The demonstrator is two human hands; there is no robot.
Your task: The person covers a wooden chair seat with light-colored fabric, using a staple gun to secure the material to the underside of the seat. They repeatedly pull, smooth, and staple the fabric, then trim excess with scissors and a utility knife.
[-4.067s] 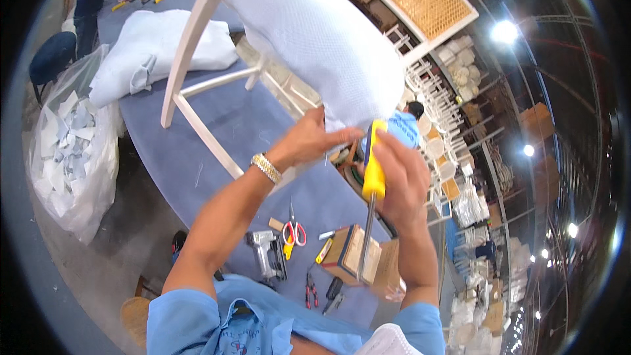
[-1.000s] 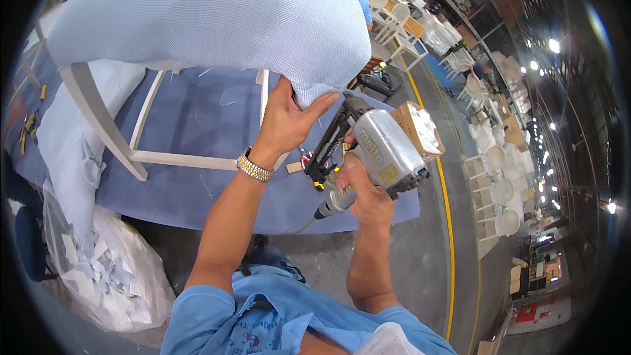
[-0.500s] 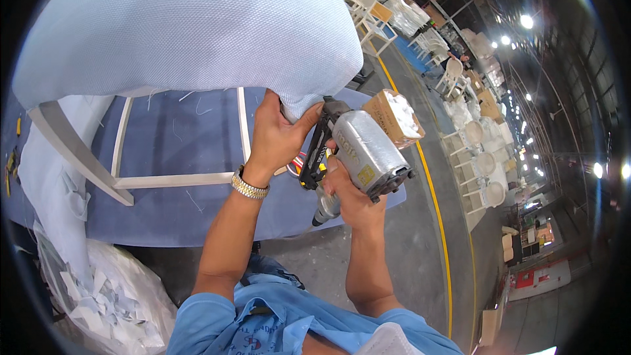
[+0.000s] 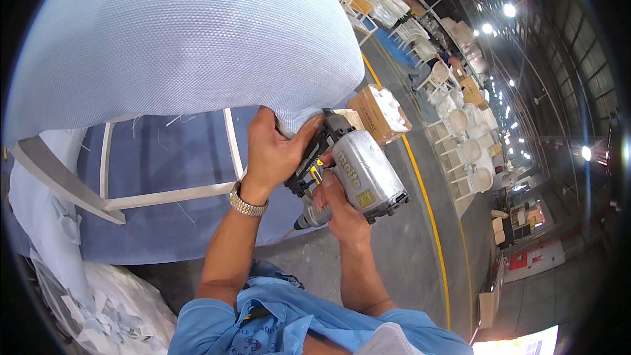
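Upholstered chair seat (image 4: 184, 46): a broad cushion covered in pale blue woven fabric fills the upper left of the view; its lower edge curves down to a corner just above the hands. Beneath it lies the blue-covered worktable (image 4: 164, 223), on which the white wooden chair frame (image 4: 164, 194) rests, its rails running under the cushion. At lower left, a heap of white fabric scraps (image 4: 98, 309) sits beside the table edge. The grey concrete floor (image 4: 401, 243) carries a yellow line (image 4: 427, 204) running up toward rows of white chairs (image 4: 460, 151) in the background. An open cardboard box (image 4: 381, 112) holding white items stands just beyond the cushion corner.

Pneumatic staple gun (image 4: 358, 177): a silver-bodied tool with a dark nose, held close under the cushion corner, its nose directed at the fabric edge. The right hand (image 4: 335, 207) is wrapped around the gun's grip, fingers closed on it from below. The left hand (image 4: 273, 151), wearing a metal wristwatch (image 4: 248, 204), pinches the fabric at the cushion corner, thumb lying toward the gun's nose and fingers curled under the fabric edge. The two hands are just beside each other, touching or nearly so at the tool's nose.
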